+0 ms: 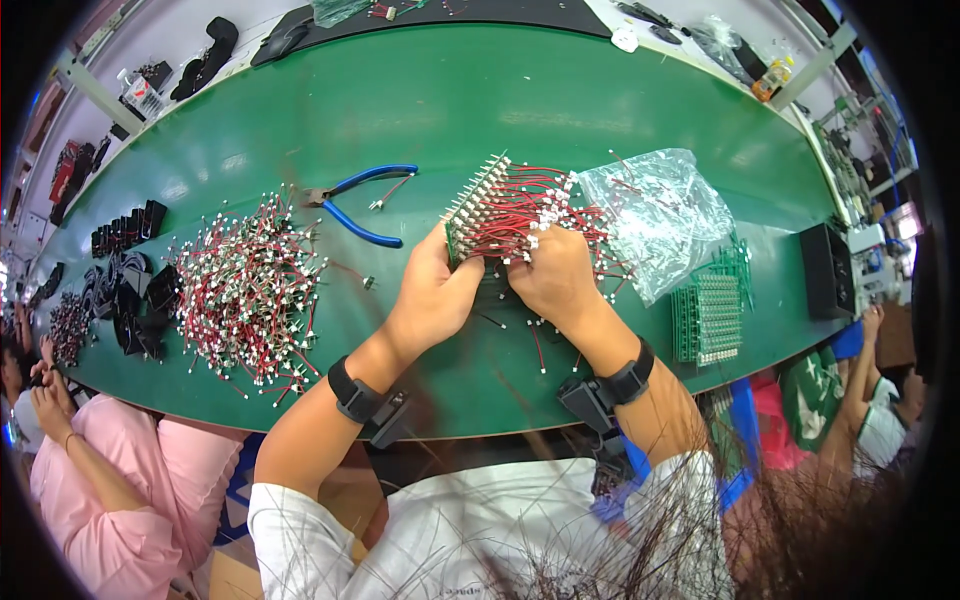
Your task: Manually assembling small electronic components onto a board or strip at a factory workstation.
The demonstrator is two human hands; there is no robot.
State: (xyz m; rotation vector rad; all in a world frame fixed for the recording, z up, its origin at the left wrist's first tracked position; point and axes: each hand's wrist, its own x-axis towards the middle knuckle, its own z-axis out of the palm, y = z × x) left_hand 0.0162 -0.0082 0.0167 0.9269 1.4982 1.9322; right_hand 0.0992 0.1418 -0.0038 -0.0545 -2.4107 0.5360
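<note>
At the left end of the green tabletop (560, 90), a small pile of red-wired parts (70, 330) lies near the edge. Just right of it are a row of black pieces (128, 230) and, nearer the front edge, some tangled black parts (150, 300). Next comes a large heap of red leads with white connectors (245, 290), spread over the left half toward the front edge. Beyond its upper right, blue-handled cutters (350, 224) lie with their handles apart. The left hand (430, 290) is over the middle of the tabletop, nearer the front edge than the far one, thumb and fingers pinching the near end of a green board (478, 203), which is tilted, its far end pointing away from the person. Red wires (525, 195) fan rightward from the board to white connectors. The right hand (555, 275) is closed at these wires, fingers curled in; the fingertips are hidden, so I cannot tell exactly what they pinch. Just beyond it lies a clear plastic bag (660, 215) of small pale parts. Farther right, a stack of green boards (708, 315) sits near the front edge, and a black box (826, 270) stands by the right edge.
</note>
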